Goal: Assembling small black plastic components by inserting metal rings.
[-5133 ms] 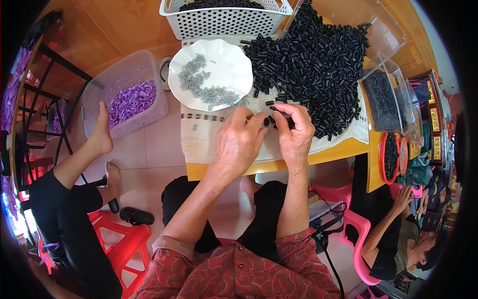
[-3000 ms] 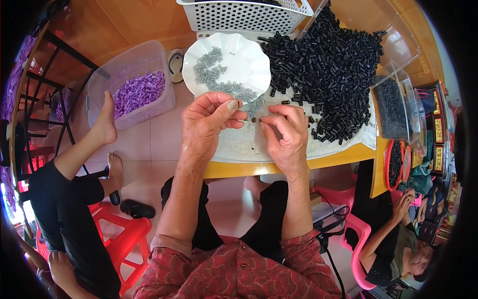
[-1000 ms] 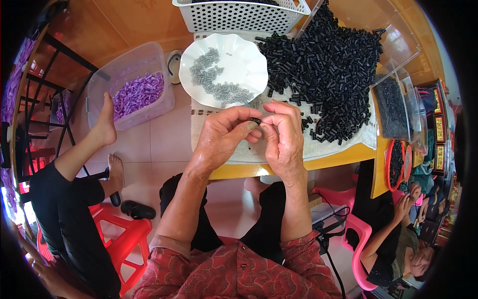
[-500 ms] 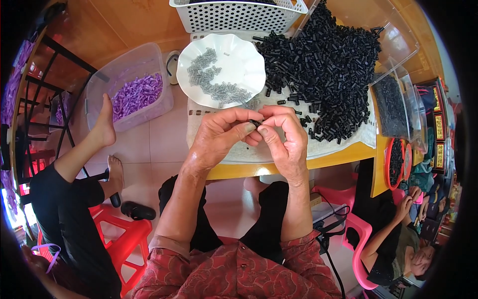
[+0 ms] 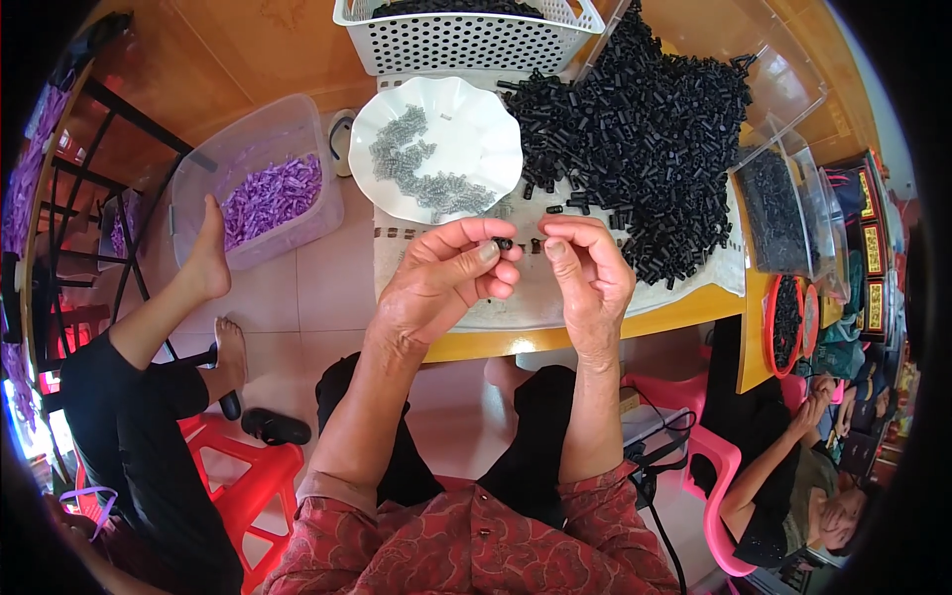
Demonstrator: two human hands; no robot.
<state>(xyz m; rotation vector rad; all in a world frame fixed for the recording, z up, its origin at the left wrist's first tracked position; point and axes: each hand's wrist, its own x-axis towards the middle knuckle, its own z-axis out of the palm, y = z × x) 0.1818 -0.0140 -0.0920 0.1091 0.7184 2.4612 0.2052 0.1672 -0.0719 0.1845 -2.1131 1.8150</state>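
Observation:
My left hand (image 5: 436, 283) pinches a small black cylindrical plastic part (image 5: 504, 243) between thumb and forefinger, its other fingers curled below. A short gap to the right, my right hand (image 5: 592, 278) has its thumb and forefinger drawn together; anything between them is too small to make out. Just beyond my hands stands a white scalloped plate (image 5: 486, 129) holding many small metal springs (image 5: 412, 154). To its right, a large heap of black cylindrical parts (image 5: 645, 139) spreads over the pale cloth (image 5: 535, 312), with a few loose pieces near my right fingers.
Behind the plate stands a white perforated basket (image 5: 466, 45) of black parts. Clear plastic bins (image 5: 778, 213) and a red-rimmed tray (image 5: 783, 327) are at right. A tub (image 5: 327, 188) of purple pieces sits on the floor at left, near another person's leg (image 5: 164, 288) and a red stool (image 5: 243, 486).
My hands have drawn apart; the right has moved away to the right from the black part, which stays in my left fingers. The view has shifted slightly.

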